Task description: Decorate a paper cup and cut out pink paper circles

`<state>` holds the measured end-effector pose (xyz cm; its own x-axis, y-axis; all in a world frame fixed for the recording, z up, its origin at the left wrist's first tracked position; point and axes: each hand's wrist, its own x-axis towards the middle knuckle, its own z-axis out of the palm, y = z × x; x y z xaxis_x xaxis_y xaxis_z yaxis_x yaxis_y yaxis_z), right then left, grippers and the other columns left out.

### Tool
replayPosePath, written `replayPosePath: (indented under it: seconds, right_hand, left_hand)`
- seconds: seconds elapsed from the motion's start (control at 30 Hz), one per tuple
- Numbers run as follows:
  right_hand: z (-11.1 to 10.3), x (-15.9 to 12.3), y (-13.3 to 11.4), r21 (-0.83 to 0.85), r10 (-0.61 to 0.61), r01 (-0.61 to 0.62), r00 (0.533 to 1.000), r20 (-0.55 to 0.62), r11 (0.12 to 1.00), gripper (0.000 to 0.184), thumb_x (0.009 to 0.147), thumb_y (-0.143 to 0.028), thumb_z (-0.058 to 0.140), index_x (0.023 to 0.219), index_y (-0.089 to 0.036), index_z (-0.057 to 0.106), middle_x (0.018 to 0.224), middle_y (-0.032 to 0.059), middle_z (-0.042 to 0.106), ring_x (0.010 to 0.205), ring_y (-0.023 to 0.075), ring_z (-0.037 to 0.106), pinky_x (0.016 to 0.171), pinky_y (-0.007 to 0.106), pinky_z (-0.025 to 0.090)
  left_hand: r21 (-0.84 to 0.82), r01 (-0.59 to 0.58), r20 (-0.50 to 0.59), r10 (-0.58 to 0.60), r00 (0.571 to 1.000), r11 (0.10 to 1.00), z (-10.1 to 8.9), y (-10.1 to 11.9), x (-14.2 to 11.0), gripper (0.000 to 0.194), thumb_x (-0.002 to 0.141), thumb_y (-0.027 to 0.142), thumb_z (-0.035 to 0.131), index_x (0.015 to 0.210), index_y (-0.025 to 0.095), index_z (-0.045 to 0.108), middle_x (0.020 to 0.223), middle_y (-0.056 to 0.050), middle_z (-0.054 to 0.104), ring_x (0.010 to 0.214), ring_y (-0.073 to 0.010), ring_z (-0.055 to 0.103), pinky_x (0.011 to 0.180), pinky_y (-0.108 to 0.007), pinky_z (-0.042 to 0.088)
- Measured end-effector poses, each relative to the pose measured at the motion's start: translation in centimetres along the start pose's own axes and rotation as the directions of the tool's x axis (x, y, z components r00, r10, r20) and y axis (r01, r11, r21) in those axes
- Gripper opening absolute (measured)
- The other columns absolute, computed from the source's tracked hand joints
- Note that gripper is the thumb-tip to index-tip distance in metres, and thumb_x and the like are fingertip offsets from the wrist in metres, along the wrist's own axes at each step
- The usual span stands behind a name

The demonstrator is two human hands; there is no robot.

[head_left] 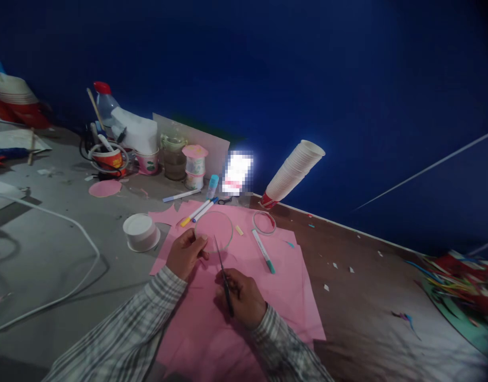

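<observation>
A craft workspace (a cluttered one), with pink paper (285, 292), markers (263, 252), stacked cups (293, 172).

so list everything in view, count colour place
paper: count unclear, pink, centre
circle: one, pink, grey-edged, centre
held scissors: one, dark, centre
markers: four, mostly white, centre
ring: one, pale, on paper
tub: one, white, left
cups: many, white and red, back
containers: several, mixed, back left
glowing patch: one, white, back
cable: one, white, left
strips: many, multicoloured, right
scraps: many, mixed, scattered
table: one, greyish, beneath
wall: one, blue, back
sleeves: two, checked, bottom
left fingers: one set, on circle
right fingers: one set, on scissors
</observation>
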<state>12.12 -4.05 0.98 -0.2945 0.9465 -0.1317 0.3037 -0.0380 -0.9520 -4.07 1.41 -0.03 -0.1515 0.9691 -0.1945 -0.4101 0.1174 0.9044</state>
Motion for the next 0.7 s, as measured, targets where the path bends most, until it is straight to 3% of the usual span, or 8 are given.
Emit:
replayPosePath:
  seconds: [0.7]
  right_hand:
    - [-0.03, -0.05, -0.02, -0.054, -0.021, 0.02, 1.0, -0.013, 0.998, 0.019, 0.07, -0.028, 0.06, 0.084, -0.017, 0.065, 0.057, -0.0031, 0.058, 0.046, 0.0106, 0.051, 0.047, 0.022, 0.041]
  left_hand:
    - [0.006, -0.01, 0.009, 0.01, 1.0, 1.0, 0.0, -0.06, 0.08, 0.031, 0.064, 0.037, 0.075, 0.063, 0.017, 0.051, 0.048, 0.011, 0.05, 0.034, -0.0064, 0.052, 0.039, -0.018, 0.046]
